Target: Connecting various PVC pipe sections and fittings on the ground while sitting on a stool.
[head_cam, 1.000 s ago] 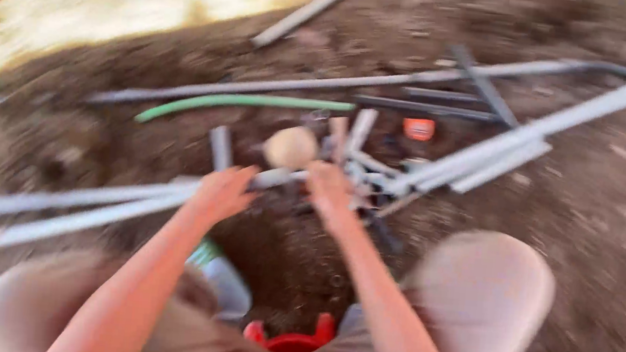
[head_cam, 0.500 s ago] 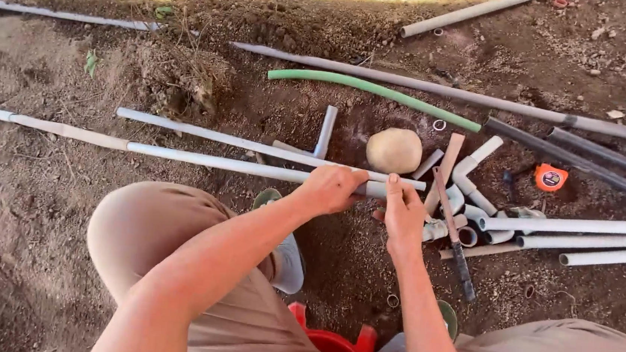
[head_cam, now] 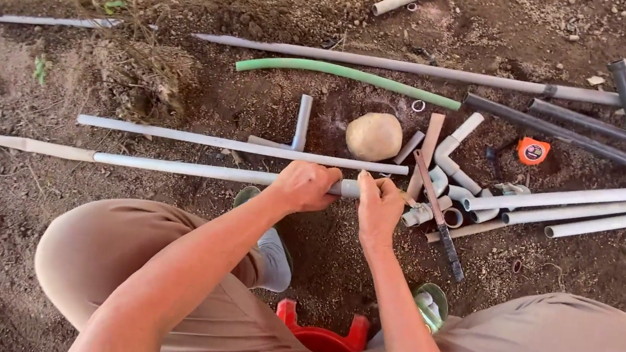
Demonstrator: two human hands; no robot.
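The left hand point(head_cam: 306, 187) is wrapped around a long grey plastic pipe point(head_cam: 178, 166) near its right end, holding it just above the dirt; the pipe runs off to the left edge of the view. The right hand point(head_cam: 380, 204) is closed at that same end, fingertips pinched on what looks like a small fitting — it is too hidden to be sure. Just right of the hands lies a heap of grey pipe elbows point(head_cam: 444, 181) and short offcuts, with a dark-handled hacksaw point(head_cam: 441, 221) slanting across them. A rounded pale stone point(head_cam: 374, 136) sits beyond the hands, a green hose point(head_cam: 345, 71) farther back, and an orange tape measure point(head_cam: 532, 151) to the right — all on bare soil.
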